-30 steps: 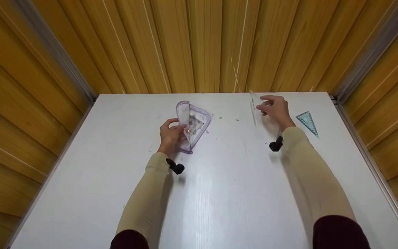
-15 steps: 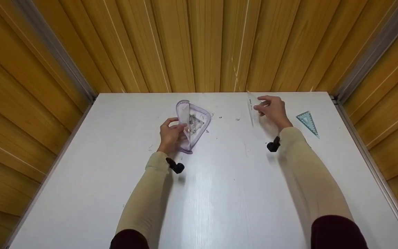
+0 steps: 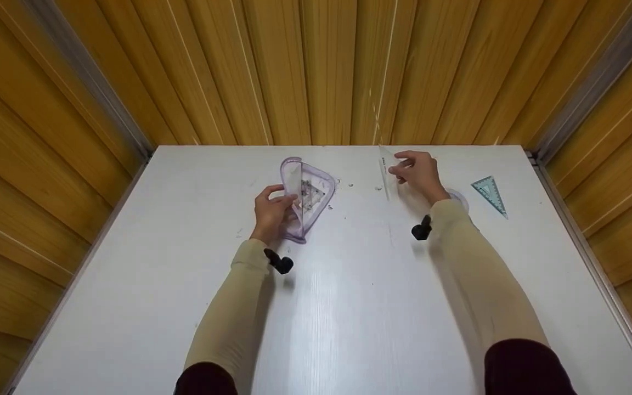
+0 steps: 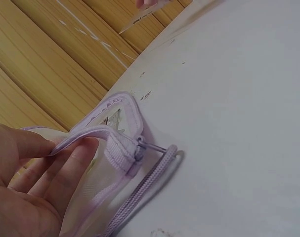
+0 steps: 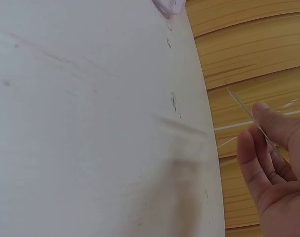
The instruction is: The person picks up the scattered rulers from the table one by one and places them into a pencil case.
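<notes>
My left hand pinches the near edge of a see-through zip pouch with lilac trim. In the left wrist view its thumb and fingers lift the trimmed edge, and the pouch's mouth gapes. Something dark grey shows in the pouch; whether it is a print or contents I cannot tell. Over the table's far edge, to the right of the pouch, my right hand holds a thin clear ruler, seemingly a set square, between thumb and fingers. It appears edge-on in the right wrist view, above the tabletop.
A teal set square lies flat on the white table at the right. Beside my right wrist a clear curved piece is partly covered by the sleeve. Wood-look panels rise behind the table.
My right hand has moved left toward the pouch with the clear ruler. The curved piece behind its wrist has come into view. My left hand and the pouch have stayed in place.
</notes>
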The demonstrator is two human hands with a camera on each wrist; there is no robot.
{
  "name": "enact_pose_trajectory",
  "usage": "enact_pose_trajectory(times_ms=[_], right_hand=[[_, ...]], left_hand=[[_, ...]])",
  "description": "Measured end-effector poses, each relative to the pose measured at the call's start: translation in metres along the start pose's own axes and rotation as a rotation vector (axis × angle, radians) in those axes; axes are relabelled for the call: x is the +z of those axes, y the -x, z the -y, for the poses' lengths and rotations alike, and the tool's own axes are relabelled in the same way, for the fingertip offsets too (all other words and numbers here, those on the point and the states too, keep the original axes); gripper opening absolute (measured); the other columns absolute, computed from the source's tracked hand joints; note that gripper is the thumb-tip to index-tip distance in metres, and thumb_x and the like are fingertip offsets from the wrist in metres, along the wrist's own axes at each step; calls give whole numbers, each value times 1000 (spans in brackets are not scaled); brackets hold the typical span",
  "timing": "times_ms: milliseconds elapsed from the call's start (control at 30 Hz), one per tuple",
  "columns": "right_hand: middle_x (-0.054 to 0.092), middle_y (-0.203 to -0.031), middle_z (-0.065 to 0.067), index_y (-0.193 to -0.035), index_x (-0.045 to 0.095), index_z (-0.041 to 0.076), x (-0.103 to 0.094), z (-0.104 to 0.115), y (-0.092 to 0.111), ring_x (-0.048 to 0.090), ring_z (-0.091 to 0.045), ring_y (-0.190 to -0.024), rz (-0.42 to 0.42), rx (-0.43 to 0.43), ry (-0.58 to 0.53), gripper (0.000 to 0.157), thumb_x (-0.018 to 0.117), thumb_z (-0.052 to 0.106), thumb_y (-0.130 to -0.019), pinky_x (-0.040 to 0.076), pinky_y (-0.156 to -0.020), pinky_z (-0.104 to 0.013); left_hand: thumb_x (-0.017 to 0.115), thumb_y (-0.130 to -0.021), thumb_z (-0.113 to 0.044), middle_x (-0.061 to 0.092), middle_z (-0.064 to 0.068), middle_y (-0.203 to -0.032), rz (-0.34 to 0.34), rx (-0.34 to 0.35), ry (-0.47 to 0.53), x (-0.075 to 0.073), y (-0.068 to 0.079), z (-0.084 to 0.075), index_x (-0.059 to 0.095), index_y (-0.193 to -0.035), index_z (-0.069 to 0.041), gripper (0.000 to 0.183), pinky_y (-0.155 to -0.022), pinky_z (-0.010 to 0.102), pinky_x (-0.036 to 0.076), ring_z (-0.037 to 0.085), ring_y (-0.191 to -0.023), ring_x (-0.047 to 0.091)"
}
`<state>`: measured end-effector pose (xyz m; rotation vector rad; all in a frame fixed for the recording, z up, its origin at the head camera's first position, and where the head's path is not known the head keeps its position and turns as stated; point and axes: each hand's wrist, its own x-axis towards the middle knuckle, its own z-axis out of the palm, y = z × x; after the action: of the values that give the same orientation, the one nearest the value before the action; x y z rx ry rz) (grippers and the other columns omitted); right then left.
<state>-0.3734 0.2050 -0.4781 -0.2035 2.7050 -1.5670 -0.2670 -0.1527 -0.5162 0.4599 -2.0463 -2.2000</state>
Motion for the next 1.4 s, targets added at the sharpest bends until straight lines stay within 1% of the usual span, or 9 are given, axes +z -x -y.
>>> enact_pose_trajectory(times_ms=[100, 333, 467, 600, 767, 833, 933, 1167, 1400], right_hand=[[73, -103, -17, -137, 64, 3, 7, 3, 0, 74, -34, -84, 8, -10, 4, 48, 78, 9, -92, 61, -81, -49], [72, -104, -16, -137, 63, 3, 21, 8, -2, 73, -25, -79, 45, -5, 4, 48, 78, 12, -92, 61, -83, -48], [72, -104, -15, -137, 63, 4, 29, 11, -3, 74, -29, -83, 53, 7, 7, 48, 78, 12, -92, 60, -85, -49], [73, -104, -15, -137, 64, 4, 38, 15, -3, 74, -29, -82, 52, 15, 11, 48, 79, 11, -91, 61, -81, -44], [74, -103, -16, -136, 64, 3, 49, 19, -3, 73, -21, -73, 58, 7, 5, 48, 79, 10, -91, 61, -73, -37], [74, -102, -16, -137, 64, 3, 53, 21, -3, 71, -18, -71, 64, 11, 7, 48, 79, 10, -91, 60, -68, -32], [73, -101, -14, -136, 65, 4, 60, 23, -2, 71, -17, -71, 66, 7, 15, 47, 79, 9, -91, 58, -64, -26], [72, -103, -14, -136, 65, 4, 76, 27, -2, 71, -20, -73, 84, 12, -15, 48, 79, 10, -91, 62, -75, -40], [73, -101, -13, -136, 65, 4, 89, 31, 0, 71, -17, -71, 97, 18, -19, 48, 80, 11, -91, 61, -70, -31]], left_hand=[[74, -94, -6, 76, 17, -101, -8, -1, -8, 0, 0, 0, 59, -136, -1, 44, -58, 29, 58, 19, -72, 72], [76, -93, -8, 76, 17, -101, -13, -7, -15, 1, 0, -1, 59, -135, -2, 46, -57, 30, 58, 18, -71, 72], [76, -93, -8, 76, 16, -101, -12, -5, -20, 1, -1, -1, 60, -135, -3, 45, -57, 30, 58, 18, -72, 72], [75, -94, -7, 76, 16, -101, -6, -4, -16, 1, -1, 0, 59, -136, -2, 46, -59, 30, 59, 19, -74, 74], [73, -94, -3, 76, 17, -100, 0, 9, -3, 0, 0, 1, 57, -137, 0, 46, -58, 31, 60, 20, -71, 74], [72, -94, -4, 76, 17, -100, -1, 5, -8, 1, 0, 0, 57, -137, 0, 45, -58, 30, 60, 19, -70, 73], [71, -95, -4, 76, 16, -101, -2, -4, -10, 1, 0, 0, 57, -137, -1, 45, -58, 29, 59, 18, -71, 73], [71, -95, -4, 76, 16, -101, -3, -9, -8, 0, 1, 1, 57, -138, -2, 45, -58, 28, 58, 18, -72, 73], [73, -95, -8, 76, 15, -102, -9, -18, -23, 1, 0, 1, 57, -138, -4, 46, -60, 29, 58, 20, -75, 73]])
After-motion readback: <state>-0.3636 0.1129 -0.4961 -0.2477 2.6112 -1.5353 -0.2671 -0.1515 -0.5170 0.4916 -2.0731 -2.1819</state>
